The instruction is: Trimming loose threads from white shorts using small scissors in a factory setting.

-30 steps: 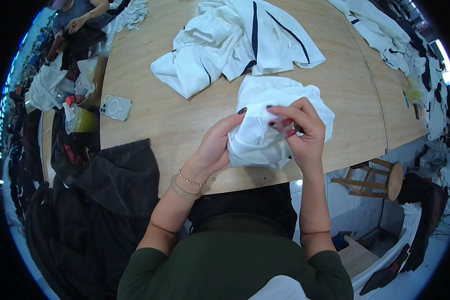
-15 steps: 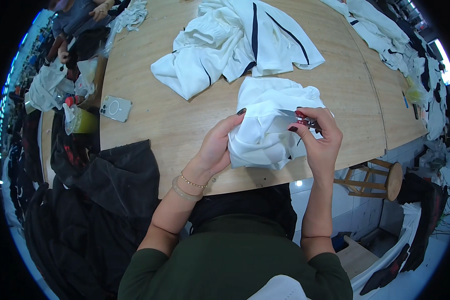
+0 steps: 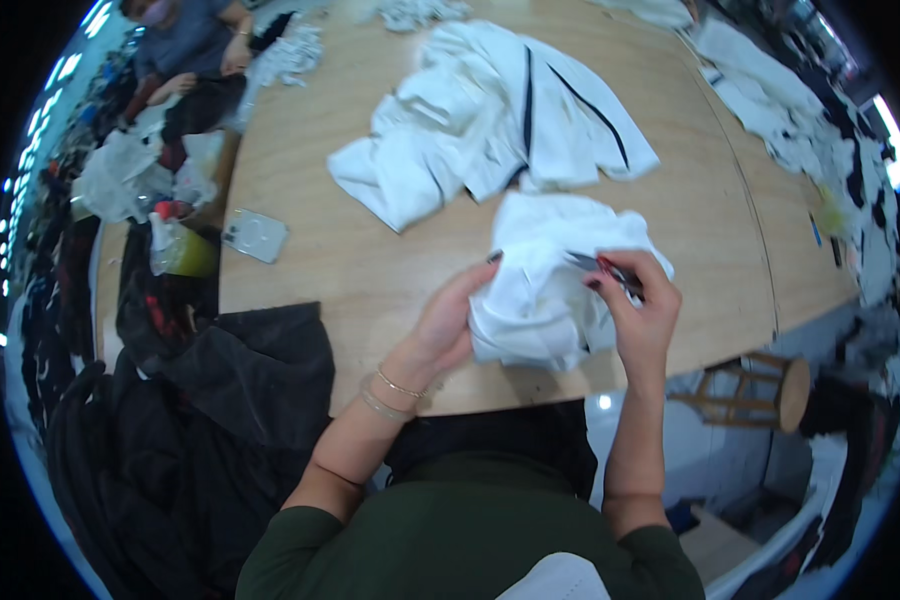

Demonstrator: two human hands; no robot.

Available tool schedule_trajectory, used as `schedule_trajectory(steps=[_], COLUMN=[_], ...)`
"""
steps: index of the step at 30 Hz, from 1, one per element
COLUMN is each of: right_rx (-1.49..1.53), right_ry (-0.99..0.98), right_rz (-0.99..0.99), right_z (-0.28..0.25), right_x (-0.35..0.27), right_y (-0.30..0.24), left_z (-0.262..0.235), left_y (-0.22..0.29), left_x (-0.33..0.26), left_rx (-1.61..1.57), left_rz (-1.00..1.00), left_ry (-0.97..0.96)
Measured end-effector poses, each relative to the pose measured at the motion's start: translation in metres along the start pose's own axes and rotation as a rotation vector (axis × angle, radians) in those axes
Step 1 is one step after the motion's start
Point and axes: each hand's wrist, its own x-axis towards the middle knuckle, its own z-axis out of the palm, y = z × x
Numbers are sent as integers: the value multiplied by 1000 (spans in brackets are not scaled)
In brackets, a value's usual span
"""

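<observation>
A bunched white garment (image 3: 540, 310) lies at the front edge of the wooden table. My left hand (image 3: 450, 318) grips its left side, the thumb on top and the other fingers underneath. In my right hand (image 3: 642, 298) is a pair of thread snips (image 3: 610, 268) with red on the handle, held between thumb and fingers. Its metal blades point left, over the garment's upper part. Whether the blades touch the cloth cannot be made out in the blur. Beyond it rests a heap of white garments (image 3: 470, 120) with dark stripes.
A phone (image 3: 255, 235) lies on the table's left side, near a bag holding a yellow-green drink (image 3: 185, 250). Dark cloth (image 3: 260, 370) hangs over the left corner. A wooden stool (image 3: 792, 393) stands at right. Another person (image 3: 185, 50) sits at the far left.
The whole view has shifted, so the table and garments appear lower and slightly right. Both hands keep their holds on the garment and the snips.
</observation>
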Motion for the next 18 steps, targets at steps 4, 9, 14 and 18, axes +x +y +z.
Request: schedule_trajectory(steps=[4,9,14,18], right_rx=[66,42,-36,-173], right_ry=[163,37,-38,-29], right_rz=[47,201,240,307], right_z=[-15,-37,-28,-38], right_x=[-14,-41,-54,-59], right_y=[23,73,65,73], left_z=[-16,-69,-89,-92], left_y=[2,19,26,27], left_x=[11,7,-25,-27], left_rx=[-60,-86,374,993], left_rz=[238,546,601,720], left_ry=[142,422,586,772])
